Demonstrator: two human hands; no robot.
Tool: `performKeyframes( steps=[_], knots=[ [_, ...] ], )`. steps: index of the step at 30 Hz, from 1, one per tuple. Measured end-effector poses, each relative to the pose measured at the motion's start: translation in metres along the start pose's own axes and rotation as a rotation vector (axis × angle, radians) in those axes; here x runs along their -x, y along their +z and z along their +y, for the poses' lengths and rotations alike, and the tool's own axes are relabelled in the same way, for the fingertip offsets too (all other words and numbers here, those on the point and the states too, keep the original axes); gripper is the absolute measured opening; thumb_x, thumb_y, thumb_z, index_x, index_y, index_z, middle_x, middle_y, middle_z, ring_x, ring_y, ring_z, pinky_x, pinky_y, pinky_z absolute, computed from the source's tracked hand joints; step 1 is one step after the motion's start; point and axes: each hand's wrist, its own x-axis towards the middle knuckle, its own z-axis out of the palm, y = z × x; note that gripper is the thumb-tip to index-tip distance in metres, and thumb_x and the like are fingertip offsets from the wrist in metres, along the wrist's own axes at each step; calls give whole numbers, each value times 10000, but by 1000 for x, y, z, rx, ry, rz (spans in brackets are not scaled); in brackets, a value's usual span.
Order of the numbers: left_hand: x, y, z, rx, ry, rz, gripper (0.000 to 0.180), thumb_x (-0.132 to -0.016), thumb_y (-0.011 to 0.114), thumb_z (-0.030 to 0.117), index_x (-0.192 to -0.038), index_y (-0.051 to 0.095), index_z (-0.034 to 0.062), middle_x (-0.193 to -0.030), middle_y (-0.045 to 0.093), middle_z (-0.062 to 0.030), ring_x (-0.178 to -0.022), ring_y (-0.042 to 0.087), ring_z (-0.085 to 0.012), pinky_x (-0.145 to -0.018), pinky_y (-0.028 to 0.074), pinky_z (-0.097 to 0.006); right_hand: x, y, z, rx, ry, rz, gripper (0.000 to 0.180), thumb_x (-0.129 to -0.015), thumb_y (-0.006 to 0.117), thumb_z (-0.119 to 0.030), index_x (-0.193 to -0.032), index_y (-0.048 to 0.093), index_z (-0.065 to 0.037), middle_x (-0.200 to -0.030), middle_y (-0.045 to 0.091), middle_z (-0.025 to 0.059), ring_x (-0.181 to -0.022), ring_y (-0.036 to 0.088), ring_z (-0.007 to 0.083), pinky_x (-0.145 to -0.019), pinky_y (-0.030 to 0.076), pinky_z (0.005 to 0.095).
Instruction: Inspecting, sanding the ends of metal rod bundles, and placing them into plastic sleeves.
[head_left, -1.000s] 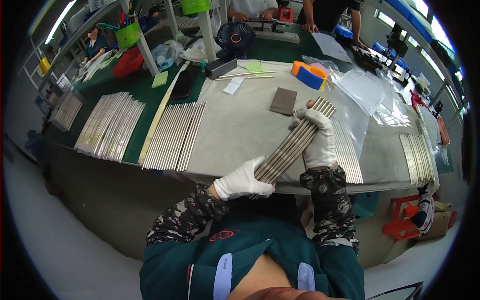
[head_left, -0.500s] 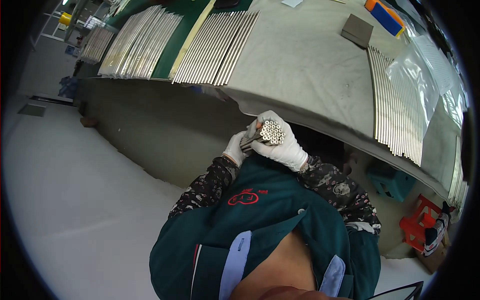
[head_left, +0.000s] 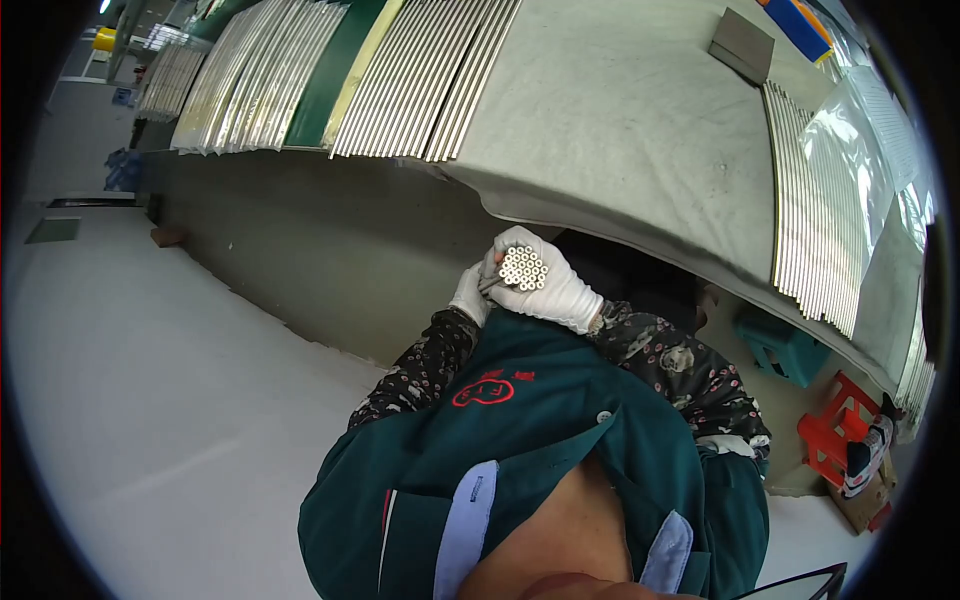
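Note:
A bundle of thin metal tubes is held in front of my chest, its round hollow ends turned up toward the view. My right hand, in a white glove, wraps round the bundle close to these ends. Behind it, my left hand, also white-gloved, closes on the tubes from the left side; its fingers are partly hidden. Most of the tubes' length is out of sight beneath my hands. The near edge of the cloth-covered table lies just beyond.
Rows of similar tubes lie at the table's far left, beside plastic-wrapped bundles. More tubes rest at the right, partly under clear plastic. A grey block sits behind them. Below are a teal stool and red stool.
Both hands have shifted slightly left with the tubes. The bundle's ends now look more gathered, and less of the tubes' sides shows. The table's contents shifted in view.

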Motion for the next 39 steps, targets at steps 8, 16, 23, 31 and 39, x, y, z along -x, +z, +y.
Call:
performKeyframes(
  steps=[8, 16, 23, 31, 39],
  knots=[
    [5, 11, 5, 9, -41, 90, 254, -869, 447, 280, -982, 601, 112, -958, 640, -45, -834, 618, -170, -712, 504, -325, -1, -1, -2, 14, 8, 33, 353, -672, 627, 58, -951, 446, -60, -842, 518, 13, -816, 515, 92, -781, 466, 244],
    [-2, 2, -2, 19, -41, 63, 268, -875, 431, 281, -1027, 586, 123, -980, 636, -45, -859, 614, -176, -727, 502, -338, 0, -3, 0, 6, 24, 31, 372, -672, 647, 47, -972, 455, -61, -866, 511, -1, -825, 511, 78, -775, 456, 228],
    [-4, -6, -5, -51, -24, 93, 289, -869, 440, 303, -1042, 578, 118, -995, 631, -48, -889, 605, -177, -753, 494, -348, 1, -1, -6, 28, 19, 48, 377, -661, 670, 31, -965, 466, -62, -862, 509, -1, -821, 510, 75, -772, 454, 222],
    [-4, -2, -2, -39, -23, 42, 282, -853, 461, 296, -1029, 578, 110, -968, 632, -41, -848, 610, -168, -715, 499, -317, 1, -2, -11, 45, 39, 59, 368, -654, 679, 21, -944, 470, -62, -854, 513, -4, -820, 509, 76, -779, 451, 229],
    [14, 20, 25, -44, 38, -105, 286, -880, 413, 285, -1026, 584, 108, -970, 630, -56, -850, 610, -157, -711, 497, -297, -1, 1, -29, -66, -35, 12, 353, -685, 637, 67, -954, 442, -52, -845, 523, 6, -821, 499, 77, -786, 446, 227]
  ],
)
